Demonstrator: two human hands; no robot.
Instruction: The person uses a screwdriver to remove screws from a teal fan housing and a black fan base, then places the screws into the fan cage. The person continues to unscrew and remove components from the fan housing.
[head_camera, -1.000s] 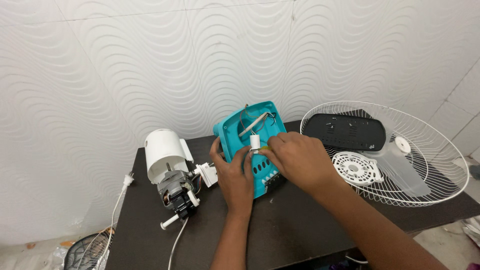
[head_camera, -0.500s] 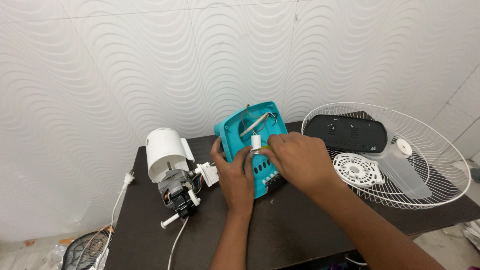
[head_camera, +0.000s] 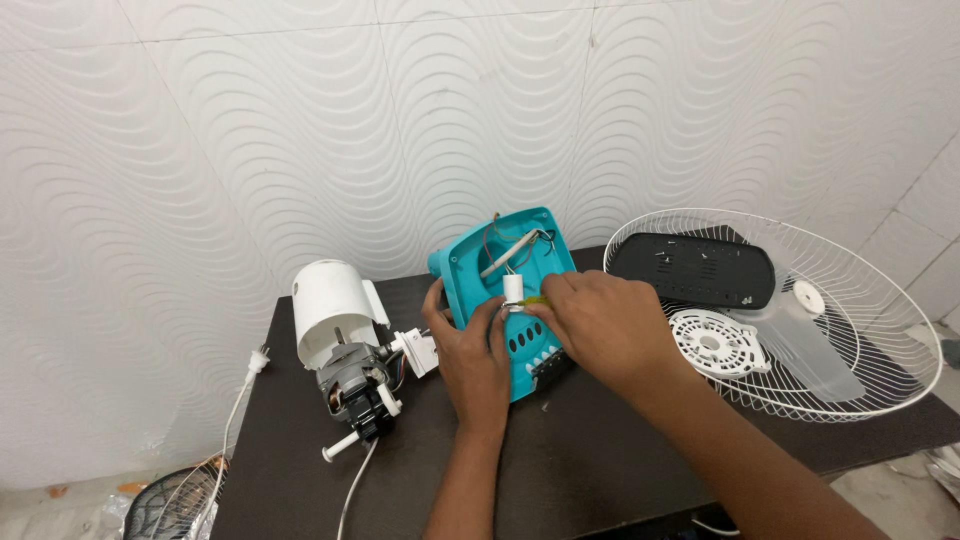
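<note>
Head view, left to right: a white motor (head_camera: 345, 335) lies on the dark table (head_camera: 600, 470); the left hand (head_camera: 470, 350) grips the teal housing (head_camera: 505, 290) at centre; the right hand (head_camera: 600, 325) pinches a small white cylinder (head_camera: 513, 290) on it; a white wire grille (head_camera: 880, 330) holds a black oval panel (head_camera: 692, 270).

The teal housing (head_camera: 510, 300) under the left hand (head_camera: 470, 355) and right hand (head_camera: 600, 330) looks like smooth moulded plastic with a slight sheen, and the small white cylinder (head_camera: 513, 290) on it is plastic too. The worktop (head_camera: 600, 460) is a dark, matt board. The motor (head_camera: 350, 385) shows bare grey metal under a glossy white plastic cover (head_camera: 328, 305). The fan guard (head_camera: 860, 330) is thin white-coated wire; the black panel (head_camera: 692, 270) is matt plastic, the blade (head_camera: 800, 345) translucent plastic.
</note>
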